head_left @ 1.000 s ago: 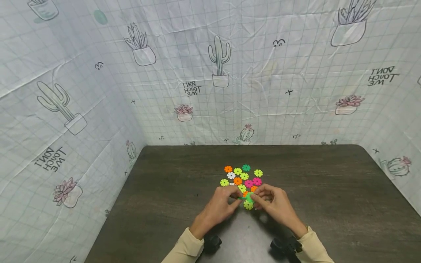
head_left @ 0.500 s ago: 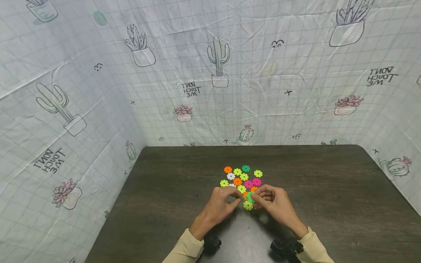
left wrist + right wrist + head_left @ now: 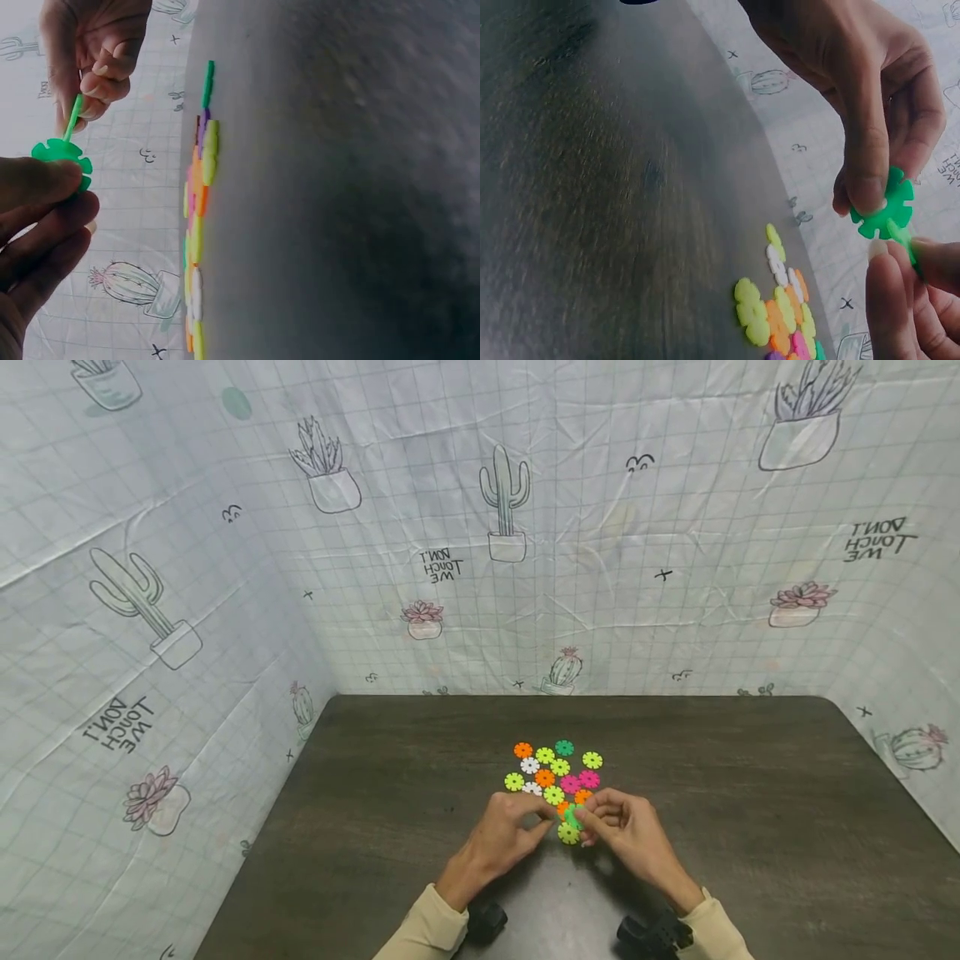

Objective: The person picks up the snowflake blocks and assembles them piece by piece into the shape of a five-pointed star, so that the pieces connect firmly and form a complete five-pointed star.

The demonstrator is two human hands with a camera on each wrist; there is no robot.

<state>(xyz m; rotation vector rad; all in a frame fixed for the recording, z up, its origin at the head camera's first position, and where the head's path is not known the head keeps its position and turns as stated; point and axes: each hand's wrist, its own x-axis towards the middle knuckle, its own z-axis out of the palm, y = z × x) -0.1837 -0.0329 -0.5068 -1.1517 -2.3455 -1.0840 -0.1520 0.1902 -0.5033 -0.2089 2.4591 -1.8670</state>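
A pale cloth (image 3: 360, 568) printed with cacti and grid lines stood round the back and both sides of the dark surface (image 3: 390, 777). Cream sleeves (image 3: 431, 922) reached in from the near edge, and a black device (image 3: 487, 923) showed by each wrist. On the surface ahead of the hands lay a loose group of flat, notched discs in yellow, orange, white, pink and purple, with a dark green disc (image 3: 564, 748) at the far side. The nearest yellow disc (image 3: 565, 838) showed just below the held pair in the head view, and an orange disc (image 3: 562, 808) was partly hidden there by what the hands held.

A green disc (image 3: 56, 152) sat in the left hand (image 3: 510, 833), and a light green disc (image 3: 574, 816) in the right hand (image 3: 628, 828). Both were raised off the surface, between the two hands, their rims meeting; whether the notches were engaged could not be told.

The left grip was closed on its disc, thumb across the face and fingers behind, with notched rim showing. The right grip pinched the other between thumb and fingertips, its far edge against the green one.
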